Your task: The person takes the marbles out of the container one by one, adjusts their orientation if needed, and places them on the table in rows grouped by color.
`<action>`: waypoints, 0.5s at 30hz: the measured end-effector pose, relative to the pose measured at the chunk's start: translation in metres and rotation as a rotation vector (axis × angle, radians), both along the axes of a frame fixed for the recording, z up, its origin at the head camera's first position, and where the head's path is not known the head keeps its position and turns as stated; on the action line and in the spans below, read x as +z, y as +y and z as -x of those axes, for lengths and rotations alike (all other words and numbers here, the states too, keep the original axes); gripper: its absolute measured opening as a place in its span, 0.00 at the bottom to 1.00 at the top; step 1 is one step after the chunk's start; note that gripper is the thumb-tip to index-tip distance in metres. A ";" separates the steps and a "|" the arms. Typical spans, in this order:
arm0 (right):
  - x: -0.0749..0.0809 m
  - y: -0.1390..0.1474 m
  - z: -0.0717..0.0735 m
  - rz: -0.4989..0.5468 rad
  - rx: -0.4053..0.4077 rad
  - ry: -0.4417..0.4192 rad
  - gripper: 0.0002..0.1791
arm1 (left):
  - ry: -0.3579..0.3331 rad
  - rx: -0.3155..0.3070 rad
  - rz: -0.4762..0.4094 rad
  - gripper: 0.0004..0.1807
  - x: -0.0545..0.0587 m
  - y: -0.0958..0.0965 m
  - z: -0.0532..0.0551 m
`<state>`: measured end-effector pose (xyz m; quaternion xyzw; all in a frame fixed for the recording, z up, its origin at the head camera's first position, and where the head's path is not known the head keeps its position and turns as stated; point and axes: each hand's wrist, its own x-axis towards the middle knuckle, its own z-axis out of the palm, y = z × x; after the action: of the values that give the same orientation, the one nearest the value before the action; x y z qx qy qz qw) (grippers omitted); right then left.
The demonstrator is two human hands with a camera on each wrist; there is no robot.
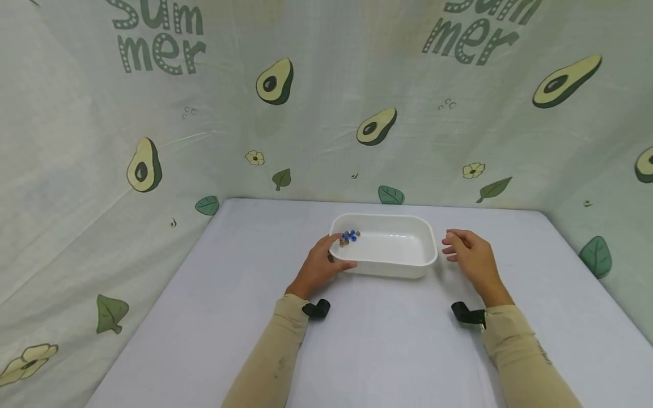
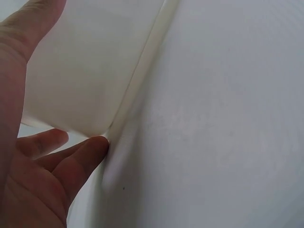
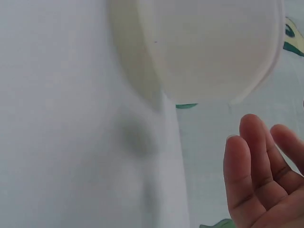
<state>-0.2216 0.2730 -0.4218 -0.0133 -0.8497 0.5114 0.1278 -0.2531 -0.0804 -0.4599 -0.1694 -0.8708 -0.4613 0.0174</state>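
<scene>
A white rectangular tray [image 1: 388, 268] with rounded corners sits on the cloth-covered table. Small blue and brown beads [image 1: 350, 237] cluster inside its left end. My left hand [image 1: 320, 265] holds that end, with the thumb against the front wall and the index finger at the left rim. In the left wrist view, fingertips [image 2: 102, 142] touch the lower edge of the tray wall [image 2: 90, 61]. Off the tray's right end, my right hand [image 1: 473, 258] is raised with relaxed, slightly bent fingers and holds nothing. The right wrist view shows its fingers [image 3: 254, 142] apart from the tray.
White cloth covers the table [image 1: 388, 345]. Behind it and at both sides hangs a pale curtain [image 1: 316, 130] printed with avocados, leaves and lettering. Each wrist carries a small black camera mount, one on the left [image 1: 317, 309] and one on the right [image 1: 466, 314].
</scene>
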 end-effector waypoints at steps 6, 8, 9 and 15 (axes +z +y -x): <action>0.014 0.001 0.008 0.026 -0.011 0.009 0.29 | -0.006 0.010 0.006 0.47 -0.001 0.002 0.000; 0.019 0.001 0.011 0.033 -0.010 -0.008 0.30 | -0.007 0.016 0.000 0.46 -0.001 0.002 0.000; 0.021 0.001 0.013 0.041 -0.007 -0.017 0.30 | -0.006 0.020 -0.003 0.46 -0.001 0.002 0.000; 0.036 0.002 0.025 0.078 0.085 -0.078 0.31 | -0.005 0.042 -0.015 0.43 -0.001 0.003 0.000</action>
<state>-0.2464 0.2746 -0.3856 -0.0018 -0.8334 0.5480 0.0720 -0.2527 -0.0769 -0.4614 -0.1499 -0.8707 -0.4676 0.0262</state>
